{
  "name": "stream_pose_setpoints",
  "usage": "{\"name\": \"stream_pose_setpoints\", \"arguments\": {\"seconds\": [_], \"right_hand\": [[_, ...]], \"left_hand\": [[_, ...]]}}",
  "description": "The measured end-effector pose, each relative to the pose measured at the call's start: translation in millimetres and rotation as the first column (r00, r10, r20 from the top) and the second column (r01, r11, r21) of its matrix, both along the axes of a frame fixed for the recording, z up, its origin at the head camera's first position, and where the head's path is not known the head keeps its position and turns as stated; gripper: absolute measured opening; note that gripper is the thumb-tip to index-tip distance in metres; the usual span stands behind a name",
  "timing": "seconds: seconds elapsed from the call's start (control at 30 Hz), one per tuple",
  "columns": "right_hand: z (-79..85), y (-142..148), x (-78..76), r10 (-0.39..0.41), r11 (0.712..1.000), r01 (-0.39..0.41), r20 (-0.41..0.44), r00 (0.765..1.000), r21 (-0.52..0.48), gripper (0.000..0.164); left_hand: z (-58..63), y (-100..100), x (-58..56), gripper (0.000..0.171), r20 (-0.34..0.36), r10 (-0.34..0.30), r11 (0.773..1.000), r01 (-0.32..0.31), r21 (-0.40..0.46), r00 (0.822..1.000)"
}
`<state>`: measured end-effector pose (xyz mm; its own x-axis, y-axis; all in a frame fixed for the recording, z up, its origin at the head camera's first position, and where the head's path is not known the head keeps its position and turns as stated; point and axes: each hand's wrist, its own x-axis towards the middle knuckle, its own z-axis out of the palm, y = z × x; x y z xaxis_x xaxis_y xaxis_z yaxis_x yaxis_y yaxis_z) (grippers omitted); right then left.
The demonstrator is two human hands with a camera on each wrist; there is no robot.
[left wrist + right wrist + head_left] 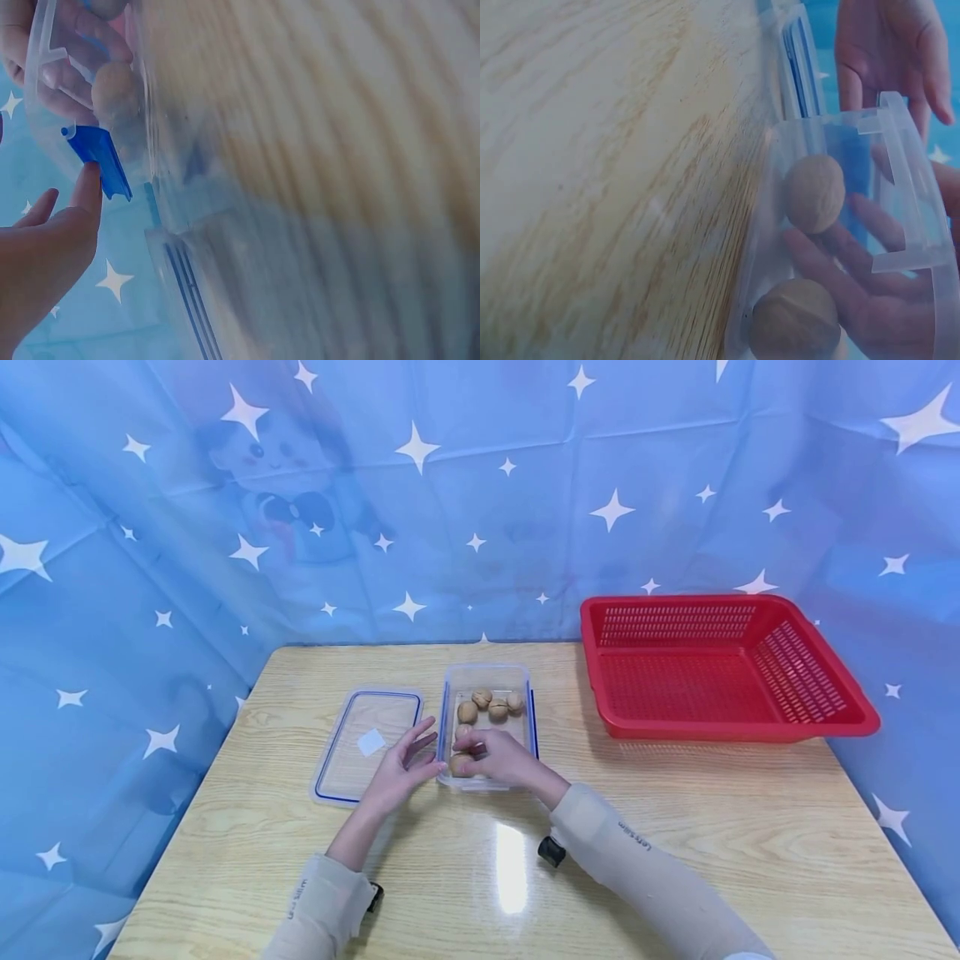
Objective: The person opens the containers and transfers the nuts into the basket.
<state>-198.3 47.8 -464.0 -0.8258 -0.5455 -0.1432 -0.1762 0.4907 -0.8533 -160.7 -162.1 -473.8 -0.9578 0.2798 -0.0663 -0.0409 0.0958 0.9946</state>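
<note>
A clear plastic box (491,674) with blue side latches holds several walnuts (498,708). My right hand (498,756) reaches into its near left part, with relaxed fingers. Its thumb lies by a walnut (460,766) in the near left corner. Through the clear wall in the right wrist view, the fingers (840,277) lie beside a walnut (815,193). My left hand (401,772) is at the box's left side, thumb near the corner and fingers spread. In the left wrist view, one fingertip overlaps the hanging blue latch (101,161); contact is hard to tell.
A clear lid (348,735) with a blue seal and a small white square (371,742) lies left of the box. At the back right stands a red perforated basket (720,731). A blue star-patterned curtain (480,502) surrounds the wooden table (675,827) at the back and sides.
</note>
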Motion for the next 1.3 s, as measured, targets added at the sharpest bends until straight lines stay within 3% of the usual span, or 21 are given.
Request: {"name": "stream_pose_setpoints", "arguments": {"seconds": [0.33,0.8,1.3], "right_hand": [[2.1,-2.1,0.6,0.012,0.997,-0.011,-0.012,1.0,0.078,0.04],[4.7,-5.0,2.7,0.012,0.994,-0.016,0.034,0.999,0.112,0.031],[4.5,-5.7,2.5,0.009,0.991,-0.013,0.03,0.999,0.134,0.027]], "left_hand": [[-1.0,5.7,-0.1,0.089,0.006,-0.089,0.996,0.089,-0.019,0.996],[0.2,7.3,-0.5,0.098,-0.004,-0.095,0.987,0.094,-0.13,0.995],[1.4,7.5,-1.2,0.097,-0.043,-0.113,0.978,0.104,-0.179,0.993]]}}
